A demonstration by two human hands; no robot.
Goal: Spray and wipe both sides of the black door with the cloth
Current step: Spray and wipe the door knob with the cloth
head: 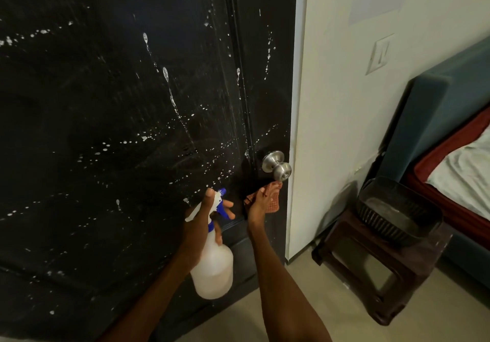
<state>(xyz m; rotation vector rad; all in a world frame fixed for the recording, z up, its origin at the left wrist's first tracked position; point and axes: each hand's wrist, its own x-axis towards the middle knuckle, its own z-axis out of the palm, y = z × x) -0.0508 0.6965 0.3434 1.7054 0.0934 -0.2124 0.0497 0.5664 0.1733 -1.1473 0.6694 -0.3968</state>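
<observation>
Now, left hand: you are gripping the spray bottle by its neck, fingers reaching round the blue trigger, nozzle pointing at the door.
Right hand: you are pinching the reddish cloth against the door face, just below the knob.
Black door: it is standing right in front of you, and this side is carrying droplets and long runs of spray across the panel and the raised moulding.
Silver knob: it is sitting just above the cloth, near the door's edge.
Drip risk: the runs are probably sliding downward, so if you are wiping only near the knob, streaks may be drying higher up and to the left.
Overspray risk: squeezing the trigger this close to the edge could be wetting the pale wall beside the frame.
Door swing risk: pressing hard near the knob may be pushing the door away from your cloth.
Beyond: a dark stool holding a basket is standing by the bed, so backing up carelessly could be knocking it.
</observation>
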